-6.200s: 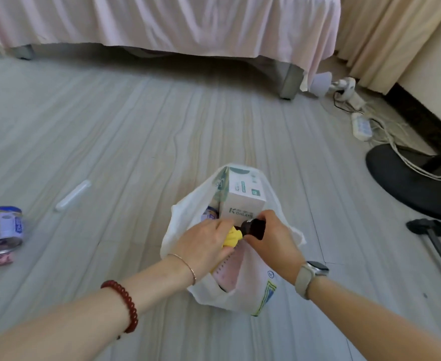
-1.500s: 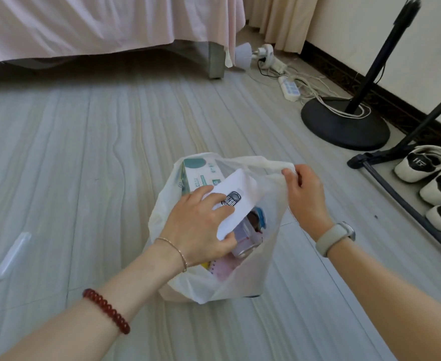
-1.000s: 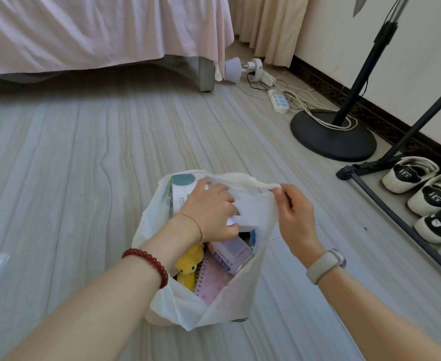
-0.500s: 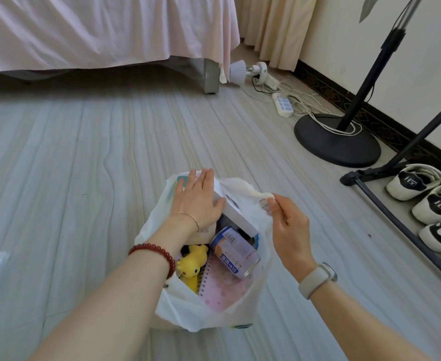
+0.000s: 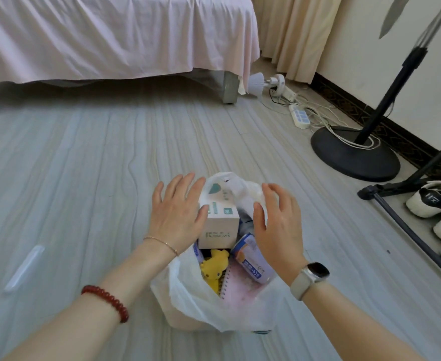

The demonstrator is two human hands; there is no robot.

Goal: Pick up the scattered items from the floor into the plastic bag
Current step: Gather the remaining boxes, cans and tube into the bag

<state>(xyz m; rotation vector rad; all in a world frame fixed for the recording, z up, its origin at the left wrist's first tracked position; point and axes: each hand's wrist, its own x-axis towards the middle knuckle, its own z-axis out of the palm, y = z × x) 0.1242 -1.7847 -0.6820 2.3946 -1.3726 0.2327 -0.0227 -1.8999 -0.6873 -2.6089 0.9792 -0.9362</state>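
1. White thin plastic bag (image 5: 188,303) stands on the grey wood-grain floor (image 5: 84,165) at 6 o'clock of the view, mouth open upward.
2. Contents visible: white rectangular cardboard box with green print (image 5: 218,220) upright at the bag's 12 o'clock; yellow plush toy (image 5: 214,265) below it; pink spiral-bound notebook (image 5: 240,285) under the toy; blue-and-white labelled can (image 5: 252,260) lying tilted at the bag's 3 o'clock.
3. Left hand (image 5: 175,217): fingers straight and spread apart, palm down, thumb against the box's left face; nothing gripped.
4. Right hand (image 5: 276,222): fingers apart and relaxed, over the bag's right rim and the can; contact with the bag cannot be confirmed. Pale wristwatch (image 5: 309,278) on that wrist.
5. Left arm carries a thin gold bracelet (image 5: 162,242) and a red bead bracelet (image 5: 107,300).
6. Clear plastic tube (image 5: 25,267) lies on the floor at 9 o'clock, well apart from the bag.
7. Surroundings: pink-draped bed (image 5: 110,35) at 12 o'clock; black round stand base (image 5: 355,155) at 2 o'clock; white shoes (image 5: 435,201) at 3 o'clock.
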